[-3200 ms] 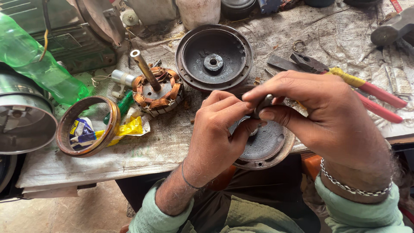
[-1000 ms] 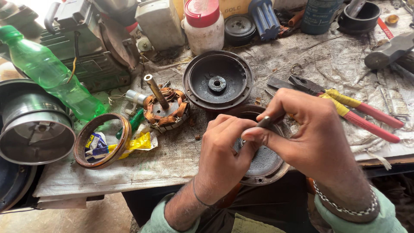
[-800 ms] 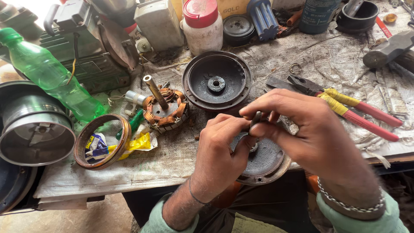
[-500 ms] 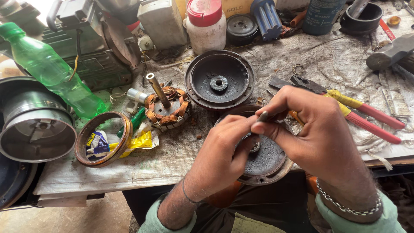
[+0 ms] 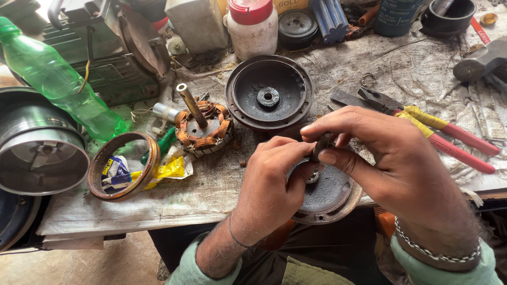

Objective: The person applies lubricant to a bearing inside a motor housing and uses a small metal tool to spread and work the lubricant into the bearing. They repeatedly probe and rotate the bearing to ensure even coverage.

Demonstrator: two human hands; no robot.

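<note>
Cluttered counter [image 5: 369, 68] under grey cloth: at its near edge lies a round cover [image 5: 327, 192], gripped by the left hand [image 5: 272, 190], fingers closed on its rim. Right hand [image 5: 396, 158] pinches a small dark part [image 5: 321, 145] above it. Stator [image 5: 203, 126] and pliers [image 5: 433, 132] lie beyond.

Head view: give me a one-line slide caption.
Both hands, left hand and right hand, work a small dark part over a round motor cover at the bench edge.

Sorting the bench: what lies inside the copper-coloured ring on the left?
Inside the ring lie crumpled yellow and blue wrappers. What is beneath them is covered.
</note>
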